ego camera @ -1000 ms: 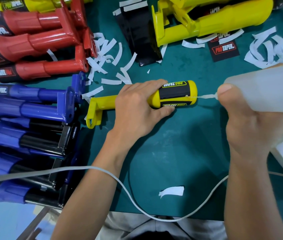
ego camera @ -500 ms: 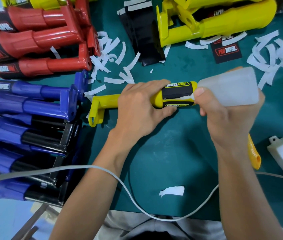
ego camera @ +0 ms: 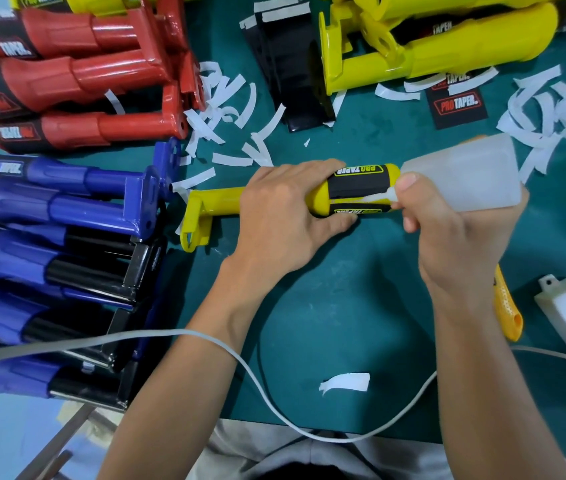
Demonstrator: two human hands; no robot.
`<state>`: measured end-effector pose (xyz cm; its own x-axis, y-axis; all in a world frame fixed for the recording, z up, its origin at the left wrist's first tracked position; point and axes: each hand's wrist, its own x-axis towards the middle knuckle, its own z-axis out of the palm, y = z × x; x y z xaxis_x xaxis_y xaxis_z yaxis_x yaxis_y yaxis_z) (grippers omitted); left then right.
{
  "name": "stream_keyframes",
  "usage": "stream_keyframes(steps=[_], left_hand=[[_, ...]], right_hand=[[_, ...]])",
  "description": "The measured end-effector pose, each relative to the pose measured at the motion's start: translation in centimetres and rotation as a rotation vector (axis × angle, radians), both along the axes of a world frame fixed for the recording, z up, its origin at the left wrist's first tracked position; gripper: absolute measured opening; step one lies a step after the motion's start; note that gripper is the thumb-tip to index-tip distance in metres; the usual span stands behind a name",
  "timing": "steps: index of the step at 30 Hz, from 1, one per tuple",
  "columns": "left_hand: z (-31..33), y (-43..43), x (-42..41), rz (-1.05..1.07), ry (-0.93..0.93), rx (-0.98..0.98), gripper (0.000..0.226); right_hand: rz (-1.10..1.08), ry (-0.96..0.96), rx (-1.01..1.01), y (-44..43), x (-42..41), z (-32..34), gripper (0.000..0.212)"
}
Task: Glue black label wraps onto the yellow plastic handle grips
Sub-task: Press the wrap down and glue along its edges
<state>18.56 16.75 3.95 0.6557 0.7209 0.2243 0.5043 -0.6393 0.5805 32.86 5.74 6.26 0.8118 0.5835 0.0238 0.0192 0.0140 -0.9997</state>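
Your left hand (ego camera: 285, 216) grips yellow handle grip (ego camera: 219, 204) mid-tabletop (ego camera: 344, 306), fingers curled round it. Your right hand (ego camera: 454, 230) squeezes glue bottle (ego camera: 465, 171), nozzle touching black label wrap (ego camera: 361, 185).

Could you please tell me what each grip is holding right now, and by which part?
Left grip wraps the yellow handle mid-shaft; right grip holds the glue bottle by its body.

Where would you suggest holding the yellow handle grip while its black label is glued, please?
Probably on the bare shaft of the yellow handle grip, from above, as the left hand does: it lies sideways, and that leaves the seam of the black label facing up for the nozzle of the glue bottle in the right hand.
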Motion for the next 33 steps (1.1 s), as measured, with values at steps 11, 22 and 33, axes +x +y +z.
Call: stream_keyframes(steps=[11,22,33], left_hand=[[-0.02,0.05,-0.01,-0.004,0.002,-0.012,0.055],[0.32,0.01,-0.06,0.001,0.015,-0.02,0.057],[0.39,0.01,-0.05,-0.001,0.033,-0.023,0.056]], right_hand=[[-0.018,-0.024,-0.035,-0.21,0.16,-0.13,0.037],[-0.03,0.032,-0.005,0.06,0.27,-0.4,0.031],[-0.036,0.004,-0.038,0.01,0.07,-0.2,0.048]])
